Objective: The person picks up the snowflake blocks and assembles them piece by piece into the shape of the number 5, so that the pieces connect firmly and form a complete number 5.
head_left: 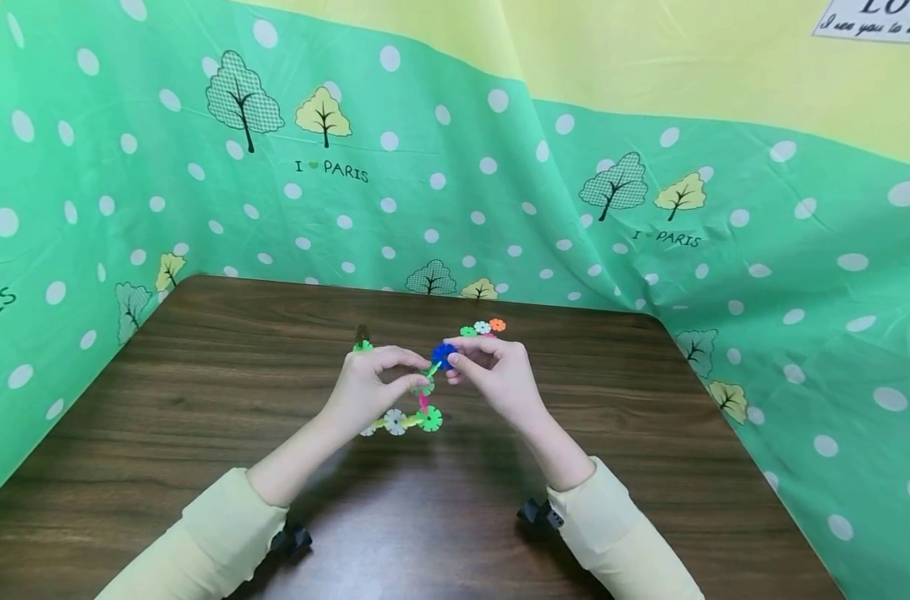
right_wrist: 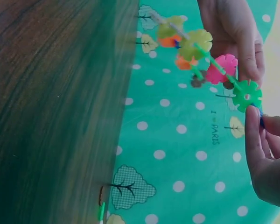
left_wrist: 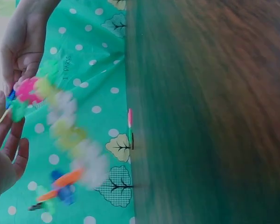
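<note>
My right hand (head_left: 503, 379) pinches a blue notched snowflake disc (head_left: 443, 357) between thumb and fingers. Close beside it, my left hand (head_left: 365, 387) pinches the end of a chain of interlocking snowflake discs, near a green disc (right_wrist: 247, 95). The blue disc meets that green disc; how deep their slots are joined I cannot tell. Pink (right_wrist: 222, 68), yellow (right_wrist: 196, 44) and white (left_wrist: 91, 163) discs follow along the chain, which hangs in the air below the left hand. Orange (left_wrist: 67, 178), blue and dark brown discs form its far end, blurred in the left wrist view.
Several loose discs, among them a white one (head_left: 482, 327) and an orange one (head_left: 497, 325), lie toward the back of the dark wooden table (head_left: 162, 400). A green dotted cloth (head_left: 440, 217) hangs around the table's back and sides.
</note>
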A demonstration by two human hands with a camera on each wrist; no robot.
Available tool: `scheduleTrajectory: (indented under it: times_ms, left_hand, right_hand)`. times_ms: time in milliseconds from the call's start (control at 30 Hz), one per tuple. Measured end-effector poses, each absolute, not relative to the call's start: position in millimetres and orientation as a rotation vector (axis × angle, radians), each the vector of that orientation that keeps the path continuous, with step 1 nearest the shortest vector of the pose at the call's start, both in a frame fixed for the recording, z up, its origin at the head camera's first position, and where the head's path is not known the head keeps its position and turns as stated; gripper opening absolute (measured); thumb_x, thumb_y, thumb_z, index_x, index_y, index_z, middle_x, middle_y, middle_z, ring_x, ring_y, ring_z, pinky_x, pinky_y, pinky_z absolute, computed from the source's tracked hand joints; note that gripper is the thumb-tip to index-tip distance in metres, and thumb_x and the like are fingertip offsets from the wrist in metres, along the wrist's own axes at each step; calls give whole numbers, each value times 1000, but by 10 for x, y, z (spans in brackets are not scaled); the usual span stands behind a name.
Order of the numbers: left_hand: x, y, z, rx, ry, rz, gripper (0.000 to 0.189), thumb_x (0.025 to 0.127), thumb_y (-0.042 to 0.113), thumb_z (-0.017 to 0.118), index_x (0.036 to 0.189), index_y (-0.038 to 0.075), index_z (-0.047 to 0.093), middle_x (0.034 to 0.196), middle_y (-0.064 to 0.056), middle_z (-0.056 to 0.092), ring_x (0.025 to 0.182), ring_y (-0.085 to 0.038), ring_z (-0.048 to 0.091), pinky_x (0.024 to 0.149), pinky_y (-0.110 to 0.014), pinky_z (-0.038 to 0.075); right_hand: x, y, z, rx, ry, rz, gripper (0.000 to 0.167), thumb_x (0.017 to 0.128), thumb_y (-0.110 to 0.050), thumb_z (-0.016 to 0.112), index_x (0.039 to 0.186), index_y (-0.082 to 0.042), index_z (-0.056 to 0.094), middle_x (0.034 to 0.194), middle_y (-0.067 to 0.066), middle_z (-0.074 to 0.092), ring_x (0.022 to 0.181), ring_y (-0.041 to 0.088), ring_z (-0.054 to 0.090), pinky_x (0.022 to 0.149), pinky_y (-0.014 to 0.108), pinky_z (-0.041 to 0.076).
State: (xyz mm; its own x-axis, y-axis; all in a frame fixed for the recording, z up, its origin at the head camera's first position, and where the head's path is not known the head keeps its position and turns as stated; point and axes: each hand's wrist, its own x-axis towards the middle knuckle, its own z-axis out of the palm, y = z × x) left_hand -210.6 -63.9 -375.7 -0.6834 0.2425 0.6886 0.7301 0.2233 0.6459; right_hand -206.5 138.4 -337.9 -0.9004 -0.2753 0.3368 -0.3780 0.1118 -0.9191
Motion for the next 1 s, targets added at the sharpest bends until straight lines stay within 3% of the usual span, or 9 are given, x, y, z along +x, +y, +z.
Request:
scheduleTrajectory:
  times_ms: [233,400,733,1000]
  left_hand:
    - [-2143,-603,-3679,-718,-2169,-1671,15,83,16,73,97,12,72,87,-1,73,71,-12,65,63,-28,54]
    - [-2154,-566,-3690,-673,-2185,-1756,13,84,18,72,95,11,72,84,-2,72,69,-13,65,61,-26,54]
    - [-2158,-575,-3703,-612,-2194,-1796,11,83,14,73,90,6,72,79,-7,71,66,-15,63,59,-22,52]
    - [-2054,-646,-3560,-545,-2214,-1796,10,83,3,71,91,-2,70,81,-16,71,65,-23,63,56,-19,49]
  right_hand:
    - [-2074,1360,-3341,638,-2328,1898,20,86,-2,66,103,7,67,86,25,67,67,25,69,65,35,57]
    - [-1987,1307,-3213,634,-2364,1901,18,85,3,65,102,11,65,87,30,66,70,37,68,66,37,57]
    - [-2194,1416,-3477,732,-2387,1851,21,86,-4,67,106,3,66,86,20,69,67,27,68,61,36,57]
    - [-2288,1614,-3282,716,-2539,1568,23,83,-5,71,105,1,67,90,18,69,73,32,65,62,41,57]
